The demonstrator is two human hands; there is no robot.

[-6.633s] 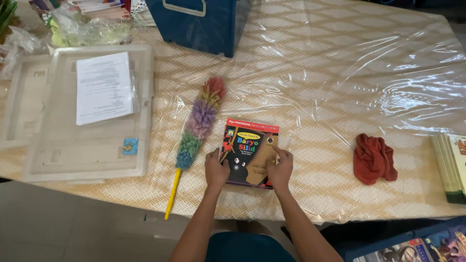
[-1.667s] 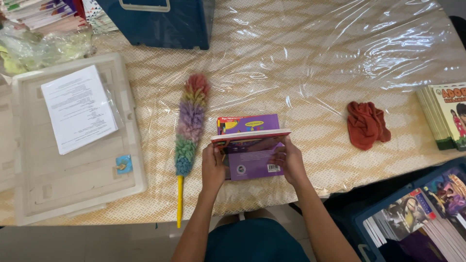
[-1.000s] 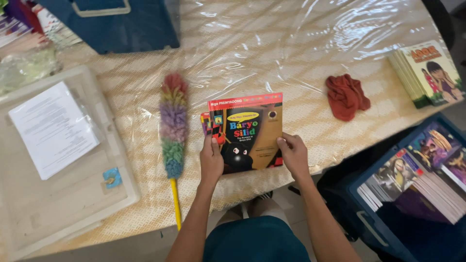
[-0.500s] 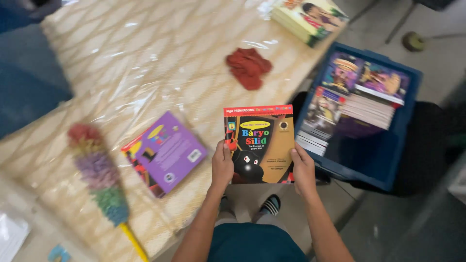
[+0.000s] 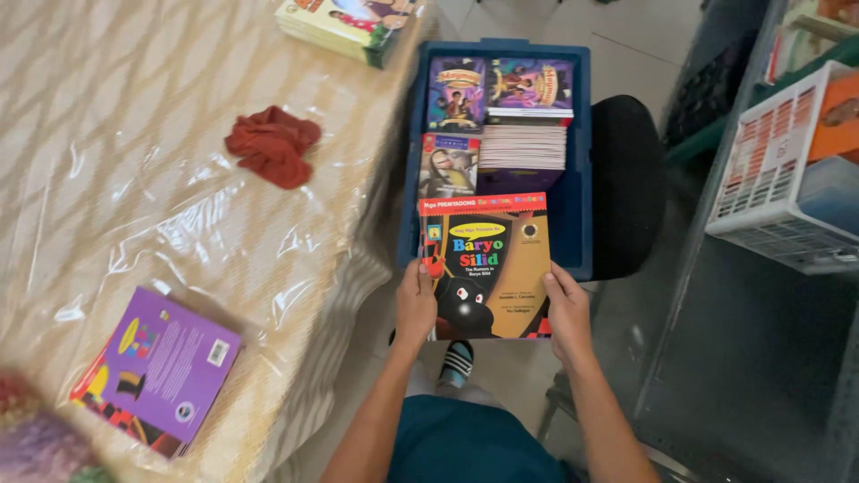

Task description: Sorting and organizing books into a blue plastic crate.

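Both hands, left (image 5: 415, 309) and right (image 5: 567, 313), grip the book (image 5: 488, 266) by its lower edges, cover up, long axis pointing away toward the bin (image 5: 580, 161).

On my counter (image 5: 134, 134), a crumpled red cloth (image 5: 271, 144) lies near the right edge, a purple book (image 5: 161, 368) sits at the near edge, a book stack (image 5: 344, 22) occupies the far right corner.

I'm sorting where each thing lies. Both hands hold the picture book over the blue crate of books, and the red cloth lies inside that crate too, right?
Not quite. The red cloth lies on the plastic-covered table, not in the blue crate, as the head view shows. The rest holds: left hand and right hand hold the picture book over the crate.
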